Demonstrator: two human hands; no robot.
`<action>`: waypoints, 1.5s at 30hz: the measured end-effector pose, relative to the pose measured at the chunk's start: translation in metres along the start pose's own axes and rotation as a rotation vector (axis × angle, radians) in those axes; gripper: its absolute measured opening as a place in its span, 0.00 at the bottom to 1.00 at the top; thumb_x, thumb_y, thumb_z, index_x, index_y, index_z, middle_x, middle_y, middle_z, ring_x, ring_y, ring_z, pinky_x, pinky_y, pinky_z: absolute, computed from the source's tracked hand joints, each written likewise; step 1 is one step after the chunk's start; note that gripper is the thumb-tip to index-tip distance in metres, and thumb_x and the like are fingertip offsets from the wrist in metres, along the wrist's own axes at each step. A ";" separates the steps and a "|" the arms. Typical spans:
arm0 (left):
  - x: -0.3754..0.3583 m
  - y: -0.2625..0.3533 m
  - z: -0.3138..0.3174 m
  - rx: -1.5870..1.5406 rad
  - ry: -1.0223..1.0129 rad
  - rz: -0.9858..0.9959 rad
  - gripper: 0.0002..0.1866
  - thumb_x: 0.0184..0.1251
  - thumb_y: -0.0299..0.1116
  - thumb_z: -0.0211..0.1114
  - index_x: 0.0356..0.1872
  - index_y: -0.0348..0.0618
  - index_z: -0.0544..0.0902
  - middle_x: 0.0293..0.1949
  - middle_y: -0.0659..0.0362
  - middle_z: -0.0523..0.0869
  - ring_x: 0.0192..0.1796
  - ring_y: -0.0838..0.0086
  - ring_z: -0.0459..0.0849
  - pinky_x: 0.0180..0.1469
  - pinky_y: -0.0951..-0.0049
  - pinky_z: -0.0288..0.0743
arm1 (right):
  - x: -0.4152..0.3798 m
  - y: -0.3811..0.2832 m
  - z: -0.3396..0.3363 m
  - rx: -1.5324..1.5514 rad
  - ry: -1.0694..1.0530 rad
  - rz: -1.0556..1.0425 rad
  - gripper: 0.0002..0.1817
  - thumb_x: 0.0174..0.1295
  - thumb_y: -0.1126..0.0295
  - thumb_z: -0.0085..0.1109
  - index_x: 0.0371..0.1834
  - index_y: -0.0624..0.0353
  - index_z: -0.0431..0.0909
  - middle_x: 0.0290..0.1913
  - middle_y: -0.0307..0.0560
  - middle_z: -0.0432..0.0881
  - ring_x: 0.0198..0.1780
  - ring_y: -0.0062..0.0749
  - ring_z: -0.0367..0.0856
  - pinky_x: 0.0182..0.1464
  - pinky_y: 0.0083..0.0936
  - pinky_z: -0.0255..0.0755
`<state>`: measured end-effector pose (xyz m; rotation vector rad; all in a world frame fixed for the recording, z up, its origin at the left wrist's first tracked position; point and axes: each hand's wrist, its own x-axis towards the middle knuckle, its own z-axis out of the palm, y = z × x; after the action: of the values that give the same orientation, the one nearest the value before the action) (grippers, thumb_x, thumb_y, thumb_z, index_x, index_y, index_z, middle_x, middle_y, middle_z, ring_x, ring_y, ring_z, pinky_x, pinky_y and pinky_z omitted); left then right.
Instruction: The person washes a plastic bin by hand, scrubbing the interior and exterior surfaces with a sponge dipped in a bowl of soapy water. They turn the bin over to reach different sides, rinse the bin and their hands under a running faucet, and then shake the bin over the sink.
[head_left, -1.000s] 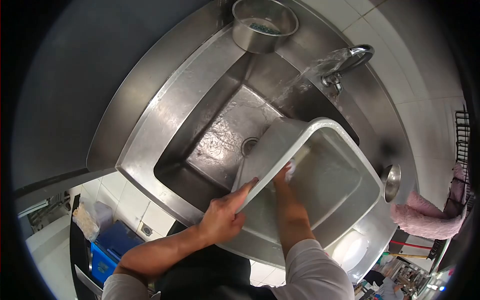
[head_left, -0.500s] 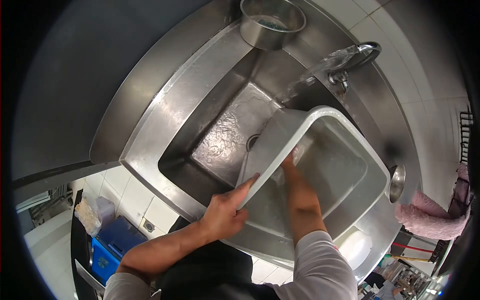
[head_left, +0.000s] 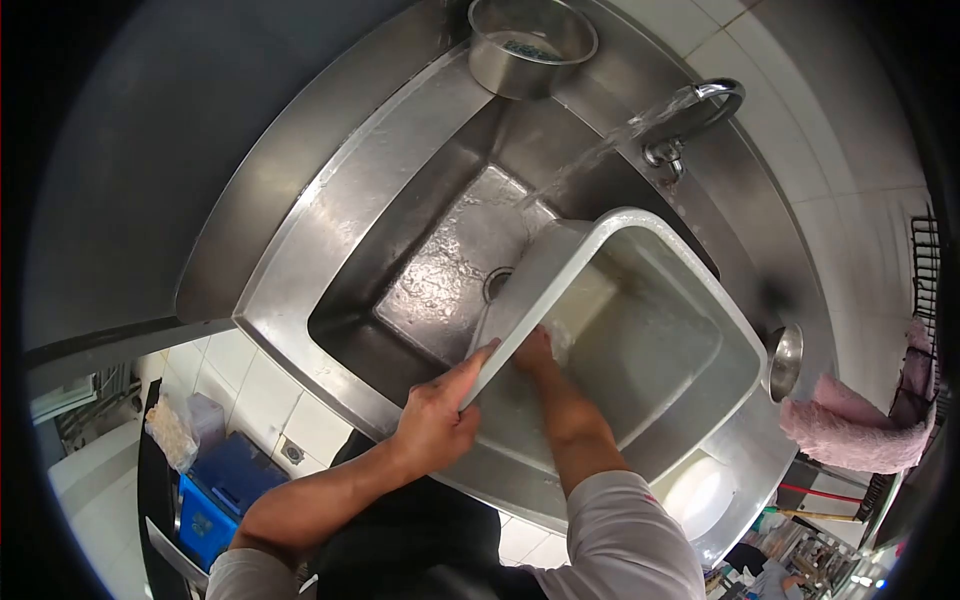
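Note:
A large pale-grey plastic tub (head_left: 665, 330) rests tilted over the edge of a steel sink (head_left: 450, 240), with some cloudy water inside. My left hand (head_left: 440, 415) grips the tub's near-left rim, thumb along the edge. Inside the tub, my right hand (head_left: 535, 350) presses against the inner left wall. Beside its fingers shows a whitish, wet-looking patch, and what the fingers hold is hard to make out. From the curved faucet (head_left: 725, 95), water streams down into the basin near the drain (head_left: 497, 284).
A round steel pot (head_left: 530, 50) with green bits inside stands at the sink's far corner. To the right are a steel bowl (head_left: 785, 362), a white round container (head_left: 700, 495) and a pink towel (head_left: 855, 425). Blue bins (head_left: 215, 510) sit on the floor at left.
My right hand has moved left and nearer along the tub's inner wall. My left hand keeps its hold on the rim. The view has shifted slightly.

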<state>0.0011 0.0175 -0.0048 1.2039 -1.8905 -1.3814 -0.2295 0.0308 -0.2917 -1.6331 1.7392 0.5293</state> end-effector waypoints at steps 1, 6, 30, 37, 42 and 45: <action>0.000 0.000 0.000 -0.005 -0.005 -0.014 0.37 0.48 0.16 0.53 0.67 0.41 0.63 0.60 0.45 0.74 0.58 0.52 0.76 0.58 0.63 0.74 | 0.004 0.012 0.014 -0.025 0.028 0.090 0.24 0.59 0.60 0.49 0.60 0.52 0.73 0.65 0.52 0.66 0.68 0.52 0.59 0.68 0.47 0.54; 0.001 0.002 0.000 -0.027 -0.018 -0.008 0.37 0.48 0.16 0.53 0.66 0.41 0.63 0.59 0.45 0.75 0.58 0.52 0.77 0.57 0.64 0.75 | -0.017 0.033 -0.006 0.003 -0.134 0.126 0.21 0.58 0.60 0.51 0.53 0.57 0.77 0.58 0.58 0.72 0.61 0.52 0.69 0.64 0.42 0.62; 0.012 0.005 -0.005 -0.001 -0.023 0.044 0.34 0.50 0.19 0.54 0.65 0.37 0.65 0.53 0.38 0.77 0.53 0.48 0.79 0.53 0.61 0.75 | -0.063 0.029 0.086 0.544 -0.146 -0.342 0.25 0.64 0.56 0.50 0.62 0.54 0.71 0.60 0.58 0.74 0.61 0.49 0.72 0.64 0.40 0.63; 0.009 0.008 -0.006 -0.035 -0.071 -0.001 0.34 0.51 0.20 0.54 0.65 0.34 0.64 0.55 0.38 0.76 0.57 0.48 0.77 0.56 0.63 0.73 | -0.042 0.020 0.084 0.186 -0.234 -0.184 0.25 0.63 0.57 0.47 0.62 0.57 0.71 0.63 0.59 0.70 0.64 0.51 0.67 0.66 0.40 0.58; 0.012 -0.003 0.001 -0.012 0.006 0.093 0.34 0.50 0.20 0.53 0.65 0.36 0.65 0.53 0.38 0.77 0.55 0.47 0.78 0.55 0.62 0.73 | -0.071 -0.046 0.023 0.640 -0.293 -0.286 0.25 0.65 0.58 0.49 0.64 0.52 0.69 0.63 0.56 0.72 0.63 0.47 0.70 0.65 0.37 0.61; 0.020 0.000 0.004 -0.018 0.000 0.117 0.34 0.50 0.20 0.52 0.65 0.38 0.66 0.50 0.38 0.79 0.52 0.48 0.80 0.52 0.62 0.74 | -0.176 -0.081 -0.068 0.676 -0.331 -0.264 0.24 0.67 0.59 0.47 0.67 0.49 0.67 0.65 0.53 0.70 0.64 0.44 0.69 0.66 0.34 0.59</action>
<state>-0.0122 0.0022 -0.0080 1.0671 -1.9118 -1.3332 -0.1676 0.0958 -0.1069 -1.1767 1.2408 0.0562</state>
